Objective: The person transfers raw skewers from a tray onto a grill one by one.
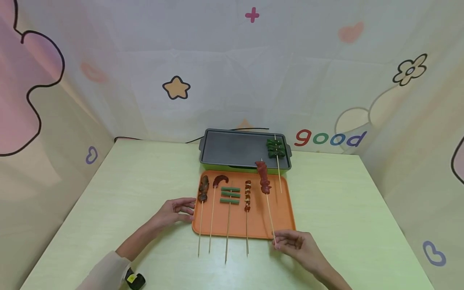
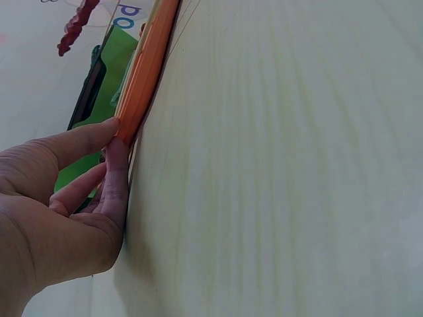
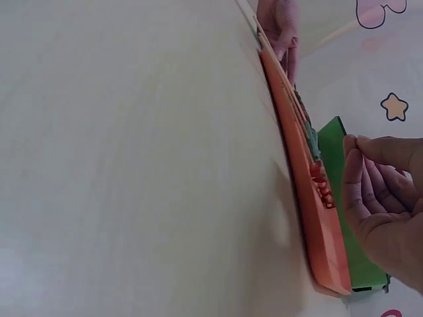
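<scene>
- plain orange rectangular shallow tray (image 1: 262, 226)
- rectangular griddle (image 1: 235, 150), dark grey on top, bright green below
- lumpy red skewer (image 1: 263, 178) on a pale wooden stick
- leafy dark-green skewer (image 1: 276, 149)
- chunky skewer (image 1: 203, 189), mottled brown
- curved dark-red skewer (image 1: 219, 180)
- skewer of slim green rods (image 1: 230, 194)
- small-pieced skewer (image 1: 247, 197), reddish brown alternating with cream
- pale yellow-green tabletop (image 1: 340, 209), faintly streaked
- whitish cloth backdrop (image 1: 217, 68), black-outlined yellow-orange star (image 1: 176, 88), multicoloured "good" lettering (image 1: 330, 138)
</scene>
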`<state>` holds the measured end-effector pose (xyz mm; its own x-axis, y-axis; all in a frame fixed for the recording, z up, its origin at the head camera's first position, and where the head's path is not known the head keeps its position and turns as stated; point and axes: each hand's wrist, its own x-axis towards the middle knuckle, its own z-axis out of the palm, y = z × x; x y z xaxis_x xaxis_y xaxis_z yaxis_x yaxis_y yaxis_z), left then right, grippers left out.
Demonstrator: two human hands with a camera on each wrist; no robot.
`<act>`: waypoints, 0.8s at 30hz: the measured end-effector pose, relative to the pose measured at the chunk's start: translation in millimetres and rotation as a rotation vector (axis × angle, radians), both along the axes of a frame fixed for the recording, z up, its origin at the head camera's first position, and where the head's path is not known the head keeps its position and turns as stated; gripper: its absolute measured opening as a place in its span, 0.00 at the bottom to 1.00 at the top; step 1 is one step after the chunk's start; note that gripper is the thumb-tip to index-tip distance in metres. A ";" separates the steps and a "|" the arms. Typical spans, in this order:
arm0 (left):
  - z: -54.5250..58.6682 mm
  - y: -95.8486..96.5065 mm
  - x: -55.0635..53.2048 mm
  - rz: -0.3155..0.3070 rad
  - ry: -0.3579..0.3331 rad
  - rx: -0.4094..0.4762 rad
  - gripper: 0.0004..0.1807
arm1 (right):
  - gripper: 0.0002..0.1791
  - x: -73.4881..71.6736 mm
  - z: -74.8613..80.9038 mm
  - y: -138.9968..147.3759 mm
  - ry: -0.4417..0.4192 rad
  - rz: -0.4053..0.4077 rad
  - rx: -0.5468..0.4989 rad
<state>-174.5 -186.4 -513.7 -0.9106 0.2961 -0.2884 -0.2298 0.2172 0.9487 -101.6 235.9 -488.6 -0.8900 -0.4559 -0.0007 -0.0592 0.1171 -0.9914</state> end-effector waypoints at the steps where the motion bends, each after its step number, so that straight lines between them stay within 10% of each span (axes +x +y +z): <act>1: 0.0 -0.2 0.2 -0.002 0.001 0.001 0.34 | 0.23 -1.9 1.8 -0.5 0.006 -0.004 -0.003; 24: -0.4 -1.9 0.3 -0.017 0.019 0.011 0.34 | 0.21 -64.8 24.9 -37.0 0.020 -0.185 0.089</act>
